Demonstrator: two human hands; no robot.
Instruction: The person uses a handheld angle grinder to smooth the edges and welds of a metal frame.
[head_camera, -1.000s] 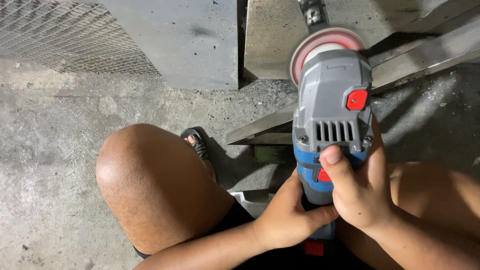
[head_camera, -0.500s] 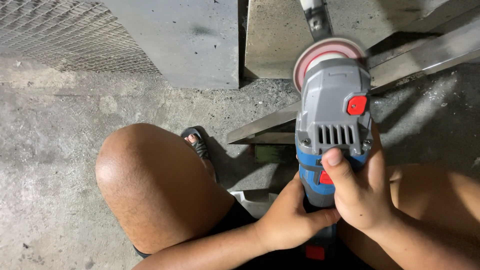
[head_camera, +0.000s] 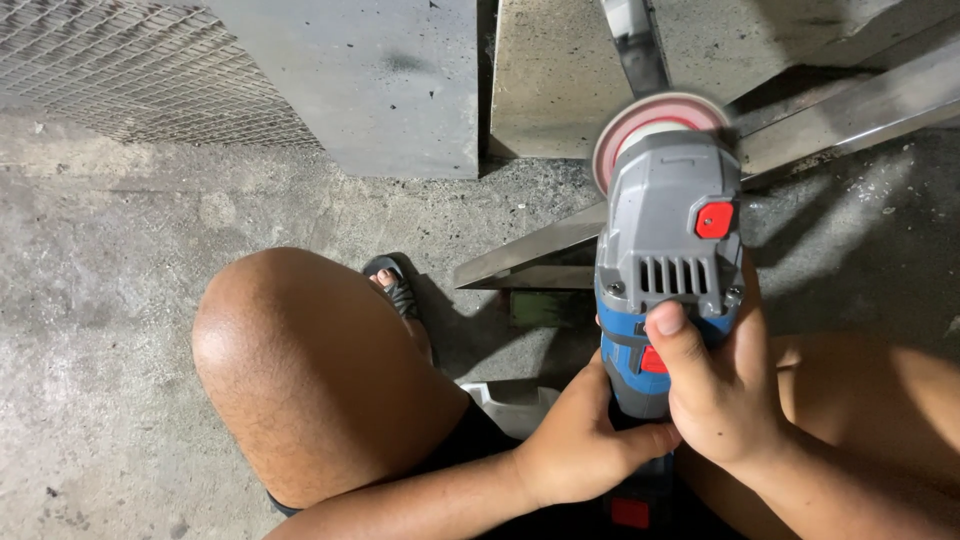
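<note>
We find the angle grinder gripped in both hands, right hand wrapped high, left hand closed low; its flap disc nears the steel bar; no ground patch visible; grinding remains.

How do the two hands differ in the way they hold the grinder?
The right hand grips higher on the angle grinder, thumb up beside its red switch; the left hand grips lower, near the base. The right hand comes from the right side, the left hand crosses in from the left. Both wrap the blue body.
</note>
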